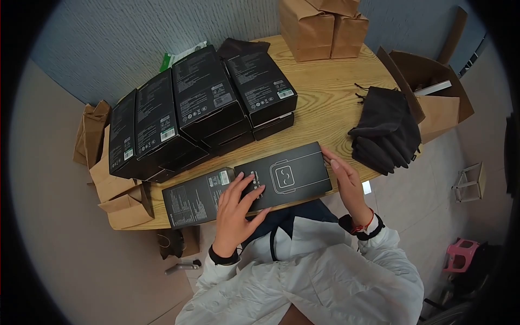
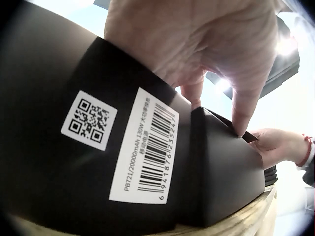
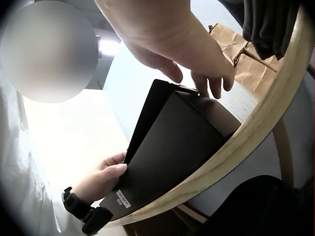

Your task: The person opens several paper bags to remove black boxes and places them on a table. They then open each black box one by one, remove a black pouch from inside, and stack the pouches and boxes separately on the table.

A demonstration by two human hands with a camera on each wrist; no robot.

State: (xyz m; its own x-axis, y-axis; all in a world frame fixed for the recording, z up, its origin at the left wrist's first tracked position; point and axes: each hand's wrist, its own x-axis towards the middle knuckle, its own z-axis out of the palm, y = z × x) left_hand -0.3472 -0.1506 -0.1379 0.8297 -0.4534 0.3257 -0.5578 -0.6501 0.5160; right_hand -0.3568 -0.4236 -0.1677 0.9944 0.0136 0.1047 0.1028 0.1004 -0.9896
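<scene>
A black box with a white line drawing [image 1: 303,168] lies at the table's front edge, its cover panel [image 3: 147,115] slightly raised in the right wrist view. My left hand [image 1: 235,208] rests with spread, nearly straight fingers on its left end. At the right end, the thumb and fingers of my right hand [image 1: 349,187] hold the edge. In the left wrist view, my left hand [image 2: 197,44] is above a box with a barcode label [image 2: 147,152]. Another black box [image 1: 189,203] lies to the left, close to my left hand.
Stacked black boxes [image 1: 203,92] fill the table's back left. Dark cloth pouches [image 1: 384,127] lie at the right, brown paper bags [image 1: 319,32] stand at the back, and more paper bags [image 1: 122,200] are at the left edge. An open carton [image 1: 441,105] stands beyond the right edge.
</scene>
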